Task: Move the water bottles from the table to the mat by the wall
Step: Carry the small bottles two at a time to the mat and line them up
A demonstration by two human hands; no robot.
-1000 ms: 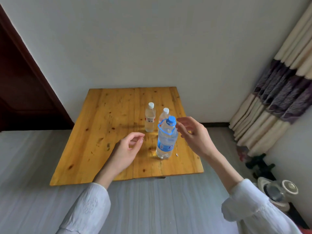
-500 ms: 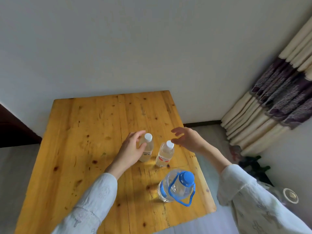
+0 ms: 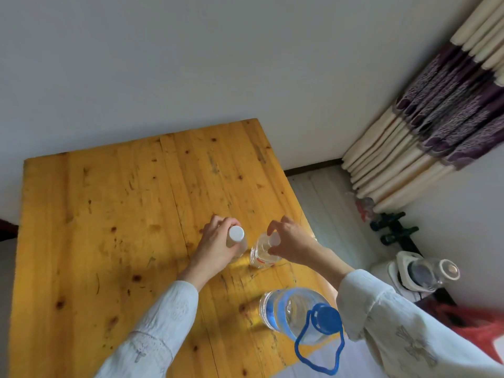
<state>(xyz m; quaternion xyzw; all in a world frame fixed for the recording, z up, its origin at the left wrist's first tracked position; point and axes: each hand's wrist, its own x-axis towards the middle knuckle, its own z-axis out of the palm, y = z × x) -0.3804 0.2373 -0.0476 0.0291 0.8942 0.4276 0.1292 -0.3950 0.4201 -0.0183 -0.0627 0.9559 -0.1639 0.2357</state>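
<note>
Three water bottles stand on the yellow wooden table (image 3: 109, 214). My left hand (image 3: 215, 246) is wrapped around the left small bottle (image 3: 236, 236), whose white cap shows above my fingers. My right hand (image 3: 291, 241) grips the neck and cap of the right small bottle (image 3: 261, 253), a clear one with a red label. A large clear bottle (image 3: 294, 312) with a blue cap and blue carry loop stands untouched near the table's front right corner. No mat is in view.
A white wall runs behind the table. A striped curtain (image 3: 436, 126) hangs at the right. On the floor to the right lie a kettle on a white base (image 3: 425, 274), dark dumbbell-like objects (image 3: 395, 227) and a red bag (image 3: 477, 331).
I have stepped closer, so the view looks more steeply down. Both hands have moved from hovering beside the small bottles to closing on them, one each.
</note>
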